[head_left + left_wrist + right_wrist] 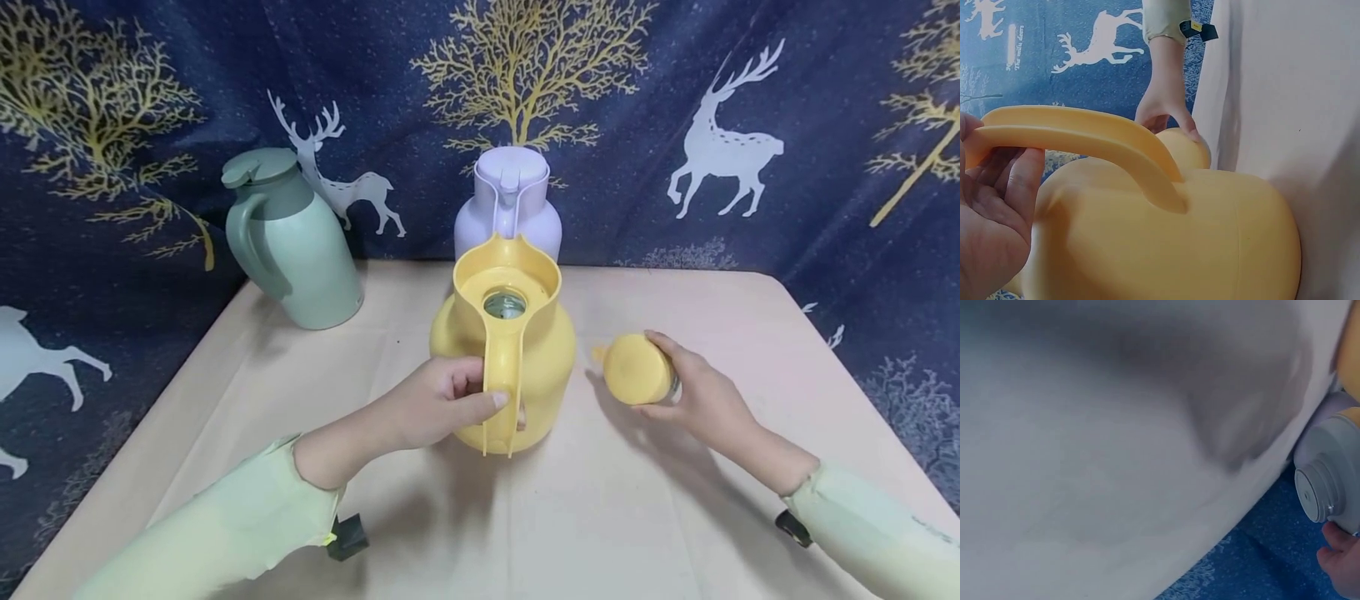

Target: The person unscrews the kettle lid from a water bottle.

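Observation:
A yellow thermos jug [551, 367] stands upright on the table, its top uncovered so the round glass mouth [505, 303] shows. My left hand [442, 404] grips the jug's handle [502, 354], thumb over the front and fingers curled behind it. To the right of the jug, my right hand [708, 404] holds the jug's lid [636, 368] by its edge, between thumb and fingers. The yellow top of the lid faces the head camera. In the right wrist view, its grey underside [1341, 444] shows a threaded stopper [1313, 490].
A lilac thermos jug [521, 212] with its lid on stands right behind the yellow one. Farther left, a green thermos jug [318, 258] is near the table's back edge. A dark blue cloth [615, 200] with deer and trees hangs behind the beige table [600, 517].

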Tool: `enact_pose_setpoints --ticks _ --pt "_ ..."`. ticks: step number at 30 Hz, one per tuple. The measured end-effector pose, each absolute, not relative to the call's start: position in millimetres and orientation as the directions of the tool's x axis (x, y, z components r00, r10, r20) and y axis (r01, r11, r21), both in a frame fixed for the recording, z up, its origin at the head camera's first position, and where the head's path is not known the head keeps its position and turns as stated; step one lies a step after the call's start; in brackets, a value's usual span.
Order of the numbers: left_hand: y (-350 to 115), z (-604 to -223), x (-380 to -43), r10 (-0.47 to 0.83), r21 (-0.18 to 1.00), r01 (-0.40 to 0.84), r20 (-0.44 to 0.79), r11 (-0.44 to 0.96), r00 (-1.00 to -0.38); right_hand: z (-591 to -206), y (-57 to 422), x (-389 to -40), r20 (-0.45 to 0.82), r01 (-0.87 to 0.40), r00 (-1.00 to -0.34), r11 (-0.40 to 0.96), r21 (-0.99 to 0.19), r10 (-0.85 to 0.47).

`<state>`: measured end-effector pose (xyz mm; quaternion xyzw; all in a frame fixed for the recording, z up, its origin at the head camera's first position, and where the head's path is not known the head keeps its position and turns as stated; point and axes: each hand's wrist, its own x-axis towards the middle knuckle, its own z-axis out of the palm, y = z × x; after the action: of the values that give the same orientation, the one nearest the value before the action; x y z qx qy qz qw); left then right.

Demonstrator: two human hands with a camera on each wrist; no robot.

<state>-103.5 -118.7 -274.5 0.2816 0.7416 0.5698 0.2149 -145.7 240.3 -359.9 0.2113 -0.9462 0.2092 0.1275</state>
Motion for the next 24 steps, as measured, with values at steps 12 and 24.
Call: enact_pose_setpoints --ticks 12,24 --pt "-118.1 -277.0 -105.9 0.665 0.962 0.174 -0.012 0.212 -0.747 -371.8 255.4 -152.8 0.449 -0.657 -0.692 0.751 -0.065 -0.566" --pt "-118.7 -276.8 -106.2 0.672 0.955 0.210 0.017 0.208 -0.741 -354.6 250.4 -160.3 0.331 -0.733 -0.671 0.662 -0.158 -0.664"
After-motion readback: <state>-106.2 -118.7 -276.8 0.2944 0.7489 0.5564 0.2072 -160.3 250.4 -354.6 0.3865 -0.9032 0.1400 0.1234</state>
